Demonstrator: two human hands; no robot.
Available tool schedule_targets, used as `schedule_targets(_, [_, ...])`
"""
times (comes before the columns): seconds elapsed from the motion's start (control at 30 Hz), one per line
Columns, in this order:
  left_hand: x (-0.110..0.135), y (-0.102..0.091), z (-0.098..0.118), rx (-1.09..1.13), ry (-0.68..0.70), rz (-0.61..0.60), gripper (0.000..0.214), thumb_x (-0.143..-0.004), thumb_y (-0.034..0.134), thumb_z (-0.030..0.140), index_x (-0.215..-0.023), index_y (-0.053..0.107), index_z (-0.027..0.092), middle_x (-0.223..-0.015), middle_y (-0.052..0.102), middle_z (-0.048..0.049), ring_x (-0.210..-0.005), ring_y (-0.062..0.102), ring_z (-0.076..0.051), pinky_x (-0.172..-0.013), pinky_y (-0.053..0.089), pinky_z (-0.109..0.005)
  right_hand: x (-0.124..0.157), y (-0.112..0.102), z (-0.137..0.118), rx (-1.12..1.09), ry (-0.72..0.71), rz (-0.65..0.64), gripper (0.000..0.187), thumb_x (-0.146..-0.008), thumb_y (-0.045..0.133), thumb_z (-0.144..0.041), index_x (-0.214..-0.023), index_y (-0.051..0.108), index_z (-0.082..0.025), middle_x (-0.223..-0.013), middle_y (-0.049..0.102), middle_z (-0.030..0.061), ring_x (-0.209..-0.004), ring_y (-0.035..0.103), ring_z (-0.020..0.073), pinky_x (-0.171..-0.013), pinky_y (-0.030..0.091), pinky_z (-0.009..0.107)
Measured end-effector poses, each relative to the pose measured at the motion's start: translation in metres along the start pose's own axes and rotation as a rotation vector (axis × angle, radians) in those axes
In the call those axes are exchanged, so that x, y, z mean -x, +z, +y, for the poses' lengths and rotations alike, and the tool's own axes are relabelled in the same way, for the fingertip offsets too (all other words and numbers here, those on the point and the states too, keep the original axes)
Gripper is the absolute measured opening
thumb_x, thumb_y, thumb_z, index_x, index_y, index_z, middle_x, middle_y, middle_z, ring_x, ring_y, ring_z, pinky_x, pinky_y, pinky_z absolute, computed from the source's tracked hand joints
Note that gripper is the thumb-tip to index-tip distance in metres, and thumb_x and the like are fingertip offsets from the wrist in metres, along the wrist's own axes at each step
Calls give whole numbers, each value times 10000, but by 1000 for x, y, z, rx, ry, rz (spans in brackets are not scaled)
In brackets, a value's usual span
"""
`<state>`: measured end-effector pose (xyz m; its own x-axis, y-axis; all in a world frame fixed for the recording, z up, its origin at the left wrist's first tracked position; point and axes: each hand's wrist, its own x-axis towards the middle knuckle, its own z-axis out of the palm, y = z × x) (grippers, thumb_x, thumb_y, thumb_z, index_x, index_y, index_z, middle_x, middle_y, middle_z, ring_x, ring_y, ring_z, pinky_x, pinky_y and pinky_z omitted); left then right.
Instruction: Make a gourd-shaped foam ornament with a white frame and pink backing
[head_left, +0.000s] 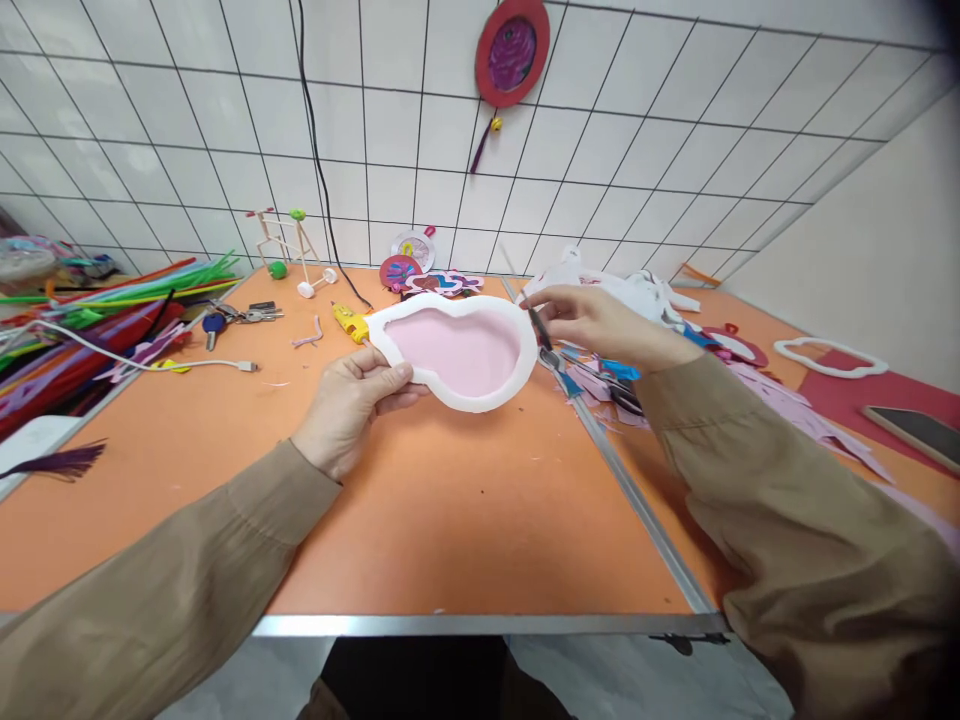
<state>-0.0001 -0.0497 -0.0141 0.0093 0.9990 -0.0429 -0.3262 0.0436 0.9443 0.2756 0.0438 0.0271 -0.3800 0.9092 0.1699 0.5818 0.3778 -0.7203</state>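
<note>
My left hand (364, 405) grips the lower left edge of a white cloud-shaped frame (484, 402) with a pink panel (457, 350) inside it, thumb on the front. Raised above the table, the frame faces me. At its right end is my right hand (581, 318), fingers closed around a slim tool (537, 325) with a dark handle and a thin, pale upper part. Its exact kind is unclear. Whether these fingers also touch the frame cannot be made out. Just behind the frame's left tip lies a yellow glue gun (350, 322).
Colourful pipe cleaners (150, 310), a white cable (150, 362) and keys (251, 312) lie left. A stick model (289, 250) stands by the tiled wall. To the right are paper scraps (592, 382), scissors (626, 397), another white frame (829, 371) and a phone (919, 432).
</note>
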Motion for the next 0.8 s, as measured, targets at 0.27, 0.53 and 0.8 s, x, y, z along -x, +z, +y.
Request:
schedule_targets(0.27, [-1, 0, -5, -38, 32, 41, 187, -656, 814, 245, -722, 682, 131, -749, 745, -50, -700, 716, -159, -737, 581, -274, 58, 1, -20, -387, -95, -42, 320, -774, 741, -407, -1075, 703, -307, -868, 642, 42, -741, 600, 173, -644, 504, 332])
schedule_targets(0.53, [2, 3, -7, -86, 75, 63, 224, -612, 838, 279, -686, 674, 145, -703, 732, -27, -673, 695, -145, -700, 562, -257, 80, 25, -37, -210, -134, -240, 380, -765, 733, -392, -1112, 698, -241, -806, 652, 61, -758, 610, 192, -610, 503, 310])
schedule_targets(0.8, [2, 2, -11, -72, 34, 69, 227, -614, 844, 281, -702, 689, 140, -722, 739, -40, -708, 702, -156, -706, 561, -254, 85, 42, -32, -141, -64, -204, 297, -730, 683, -299, -1001, 740, -191, -595, 570, -6, -512, 457, 108, -458, 367, 244])
